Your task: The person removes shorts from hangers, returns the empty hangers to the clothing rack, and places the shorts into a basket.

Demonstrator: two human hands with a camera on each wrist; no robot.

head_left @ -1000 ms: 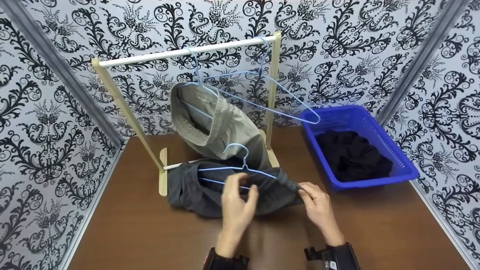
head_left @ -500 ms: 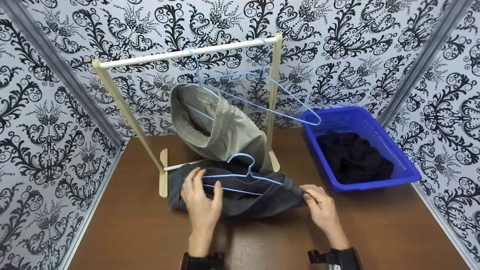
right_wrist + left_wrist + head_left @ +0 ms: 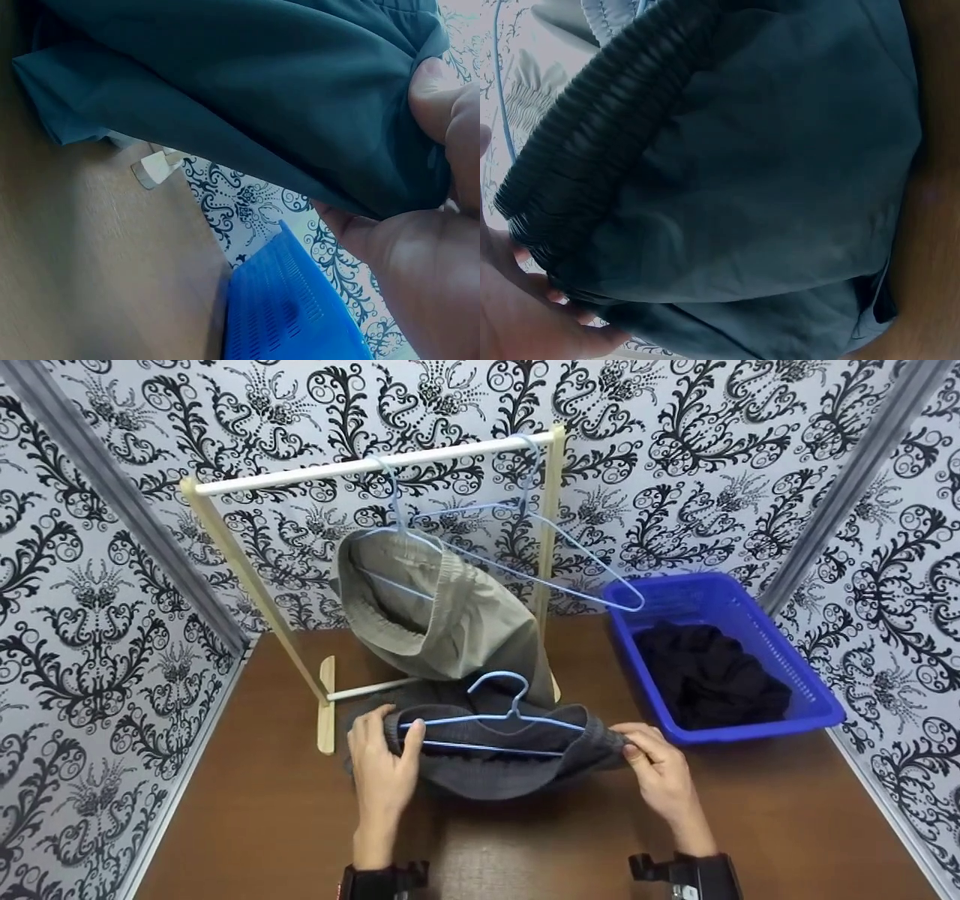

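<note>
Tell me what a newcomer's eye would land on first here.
Probably the bright blue basket at the head view's right, with black cloth inside. Next, front and center, the dark gray garment between the two hands, a light blue hanger in its waist opening. Behind it, a paler garment hangs below the white rail.

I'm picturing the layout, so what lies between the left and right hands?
A dark grey garment, with a blue hanger in its waist opening; the head view shows it spanning from left hand to right hand.
</note>
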